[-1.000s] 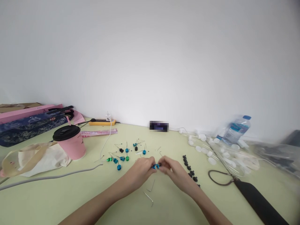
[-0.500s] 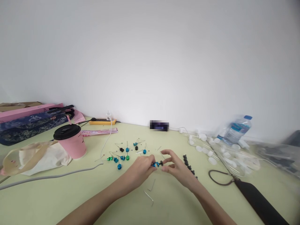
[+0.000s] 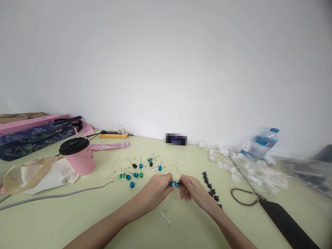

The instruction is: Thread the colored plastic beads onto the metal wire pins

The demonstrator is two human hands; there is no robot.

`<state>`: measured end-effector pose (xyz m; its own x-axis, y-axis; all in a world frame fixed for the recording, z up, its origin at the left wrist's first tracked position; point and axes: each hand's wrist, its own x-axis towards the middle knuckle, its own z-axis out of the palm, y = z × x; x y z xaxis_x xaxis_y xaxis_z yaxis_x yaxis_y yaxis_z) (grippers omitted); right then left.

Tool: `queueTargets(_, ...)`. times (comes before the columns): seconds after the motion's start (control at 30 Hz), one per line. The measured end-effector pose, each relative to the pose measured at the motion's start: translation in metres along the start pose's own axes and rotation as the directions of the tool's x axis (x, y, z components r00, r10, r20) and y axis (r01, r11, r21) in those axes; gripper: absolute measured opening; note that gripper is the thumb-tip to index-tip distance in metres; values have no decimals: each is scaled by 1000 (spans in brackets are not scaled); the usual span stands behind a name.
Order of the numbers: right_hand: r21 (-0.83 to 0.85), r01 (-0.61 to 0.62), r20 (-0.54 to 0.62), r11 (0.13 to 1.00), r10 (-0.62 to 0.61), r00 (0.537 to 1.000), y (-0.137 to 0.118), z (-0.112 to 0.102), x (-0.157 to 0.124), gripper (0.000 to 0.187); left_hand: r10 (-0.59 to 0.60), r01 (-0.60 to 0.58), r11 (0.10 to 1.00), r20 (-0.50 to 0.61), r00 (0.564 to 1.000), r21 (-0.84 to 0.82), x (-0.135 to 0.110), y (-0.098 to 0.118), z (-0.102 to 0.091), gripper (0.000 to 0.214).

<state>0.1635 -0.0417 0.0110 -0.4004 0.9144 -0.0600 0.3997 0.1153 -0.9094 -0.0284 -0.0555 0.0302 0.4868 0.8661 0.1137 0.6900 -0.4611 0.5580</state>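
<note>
My left hand is closed around a small blue metal part, mostly hidden by the fingers. At the right end of this part, my right hand pinches a small black knob-like end. Left of my hands lie several small blue parts, green parts and black parts, many with thin bent wires or keys. Thin L-shaped metal keys rest in front of my hands. Beside my right hand runs a row of black knob-like pieces.
A pink cup with a black lid stands at left near a cloth bag and a grey cable. A yellow power strip and a pixelated dark device are by the wall. At right are white-capped tubes, a bottle and a black strap.
My right hand's fingers have moved from spread apart to closed on the black end of the blue part. The left hand keeps its hold almost in place.
</note>
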Motion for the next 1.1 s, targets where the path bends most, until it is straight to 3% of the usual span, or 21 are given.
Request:
queueTargets(0.1, 35, 19, 23, 999, -19, 1000, -2, -1, -3, 32, -16, 16, 1000, 0, 1000, 6, 0, -1, -1, 11)
queueTargets(0.2, 57, 20, -50, 998, -18, 999, -4, -3, -4, 57, -3, 3, 1000, -10, 1000, -8, 1, -1, -1, 12)
queueTargets(0.3, 40, 20, -50, 999, -18, 999, 0, 0, -2, 36, 23, -24, 1000, -36, 999, -13, 1, -1, 2, 11)
queueTargets(0.37, -10, 37, -8, 999, -37, 999, 1, 4, 0, 43, 19, -21, 999, -45, 999, -40, 2, -2, 2, 13)
queueTargets(0.47, -139, 144, -61, 980, -153, 986, -5, 6, -1, 35, -32, 55, 961, 87, 996, -273, 6, -7, -2, 20)
queueTargets(0.57, -207, 209, -176, 956, -247, 953, -10, -3, -8, 24, -17, 193, 795, 297, 955, -575, 6, -14, -8, 26)
queueTargets(0.63, -201, 199, -247, 959, -246, 937, -6, -15, -17, 23, 0, 249, 710, 354, 935, -658, 0, -19, -9, 30)
queueTargets(0.7, -176, 166, -298, 970, -213, 931, 6, -30, -30, 24, -7, 271, 705, 376, 927, -655, -12, -25, -7, 31)
queueTargets(0.8, -172, -8, -364, 985, -56, 930, 35, -53, -61, 25, -84, 266, 811, 346, 935, -521, -33, -38, 0, 30)
queueTargets(0.93, -334, -191, -459, 923, 18, 888, 81, -70, -104, 33, -149, 159, 984, 130, 980, -74, -50, -62, 13, 20)
queueTargets(1.0, -397, -278, -470, 875, 66, 880, 98, -72, -119, 30, -136, 119, 980, 98, 986, 158, -51, -72, 21, 18)
queueTargets(1.1, -494, -380, -448, 783, 145, 882, 108, -68, -128, 21, -123, 74, 933, 119, 985, 353, -51, -77, 32, 18)
